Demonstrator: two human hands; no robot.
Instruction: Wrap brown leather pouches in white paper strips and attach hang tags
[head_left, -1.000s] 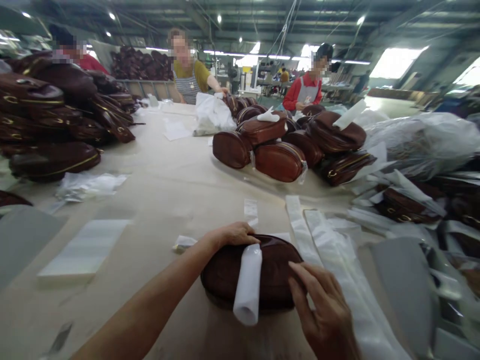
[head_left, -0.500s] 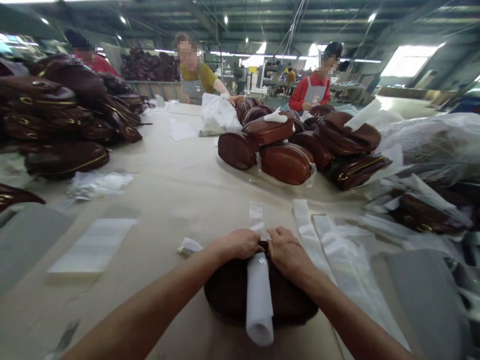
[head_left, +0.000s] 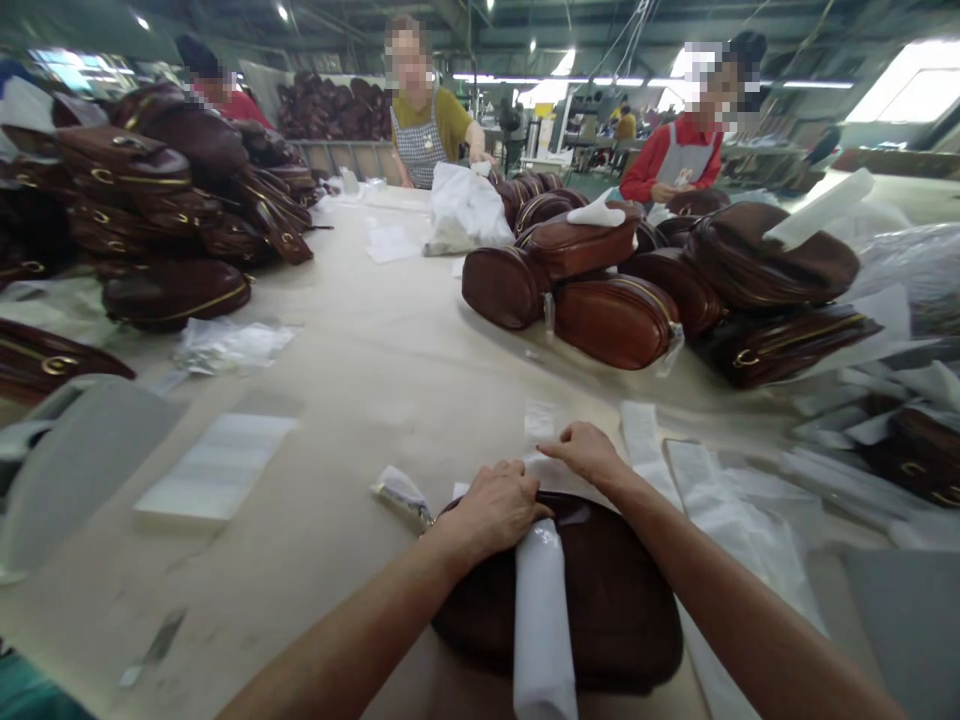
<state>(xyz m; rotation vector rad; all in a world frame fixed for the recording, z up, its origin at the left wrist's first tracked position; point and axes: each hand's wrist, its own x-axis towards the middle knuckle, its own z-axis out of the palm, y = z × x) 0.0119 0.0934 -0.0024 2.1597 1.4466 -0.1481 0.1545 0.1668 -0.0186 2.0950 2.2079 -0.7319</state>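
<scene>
A dark brown leather bag [head_left: 622,610] lies before me, with a white paper strip [head_left: 536,625] running down its front. My left hand [head_left: 499,507] is closed on the bag's top edge, its thumb by the upper end of that strip. Behind the bag, the strip's far part [head_left: 540,418] lies on the table. My right hand [head_left: 589,455] is over this far part, with thumb and fingertips pinched at it. A small clear-wrapped piece [head_left: 401,492] sticks out at the bag's left end.
Brown bags [head_left: 615,315] are heaped ahead on the table [head_left: 360,390], with another pile [head_left: 176,290] at left. A white sheet stack [head_left: 217,468] lies left; white strips [head_left: 720,520] lie right. Two co-workers [head_left: 424,120] stand across the table, another behind the left pile.
My right hand has left the bag's top edge and moved out to the strip behind it. My left hand has shifted onto the bag's upper front. The view has swung slightly left.
</scene>
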